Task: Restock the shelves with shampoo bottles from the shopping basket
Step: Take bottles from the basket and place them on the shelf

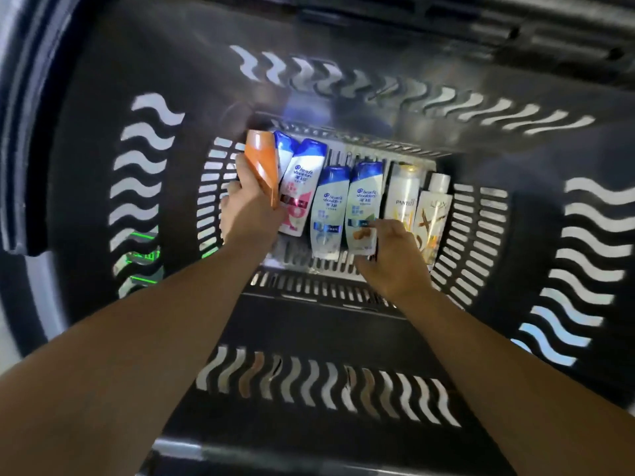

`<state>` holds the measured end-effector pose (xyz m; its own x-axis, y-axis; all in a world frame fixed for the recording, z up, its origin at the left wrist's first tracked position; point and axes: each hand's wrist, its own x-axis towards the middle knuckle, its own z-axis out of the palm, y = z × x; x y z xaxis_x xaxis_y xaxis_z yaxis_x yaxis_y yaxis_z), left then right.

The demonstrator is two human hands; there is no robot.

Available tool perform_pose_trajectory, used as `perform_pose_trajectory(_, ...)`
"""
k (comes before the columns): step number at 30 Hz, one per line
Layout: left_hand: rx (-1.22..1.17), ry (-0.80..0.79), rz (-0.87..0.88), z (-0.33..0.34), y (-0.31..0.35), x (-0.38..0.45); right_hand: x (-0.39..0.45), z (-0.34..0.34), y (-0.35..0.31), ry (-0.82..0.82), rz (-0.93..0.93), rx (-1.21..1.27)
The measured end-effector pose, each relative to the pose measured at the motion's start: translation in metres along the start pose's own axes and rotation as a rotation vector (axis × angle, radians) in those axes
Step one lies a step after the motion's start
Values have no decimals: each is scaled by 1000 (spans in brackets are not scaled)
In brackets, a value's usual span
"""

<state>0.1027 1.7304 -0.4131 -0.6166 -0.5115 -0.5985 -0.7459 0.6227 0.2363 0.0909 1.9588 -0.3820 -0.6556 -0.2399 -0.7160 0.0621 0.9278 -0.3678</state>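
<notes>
Deep inside a dark slotted plastic shopping basket (343, 97): row of white shampoo bottles (328, 211) flat on the floor. Left hand (252, 207), at 9 o'clock, gripping an orange plastic bottle (263, 164); better lifted straight up, clear of neighbours. Right hand (395, 255), at 3 o'clock, loosely spread, fingertips on a blue-capped bottle (365, 204); wrap before lifting.

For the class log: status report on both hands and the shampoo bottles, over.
Left hand grips orange bottle. Right hand open, touching Head & Shoulders bottle. Six bottles lying in basket. Nothing blocking.
</notes>
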Motion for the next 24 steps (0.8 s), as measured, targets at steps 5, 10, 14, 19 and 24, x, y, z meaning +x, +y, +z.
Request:
perform_pose_trajectory(5,-46,37,89,1,4,-1,28,-23,34,117,186,-13)
perform_pose_trajectory(10,-122,-36,299,19,23,-18,67,-49,55,158,270,-186)
perform_pose_trajectory(14,-120,-114,376,35,37,-29,78,-51,58,42,275,-253)
perform_pose_trajectory(19,-114,-140,378,44,41,-41,73,-52,63,73,269,-259)
perform_pose_trajectory(24,-120,-220,356,47,42,-51,57,-41,64,-2,194,-386)
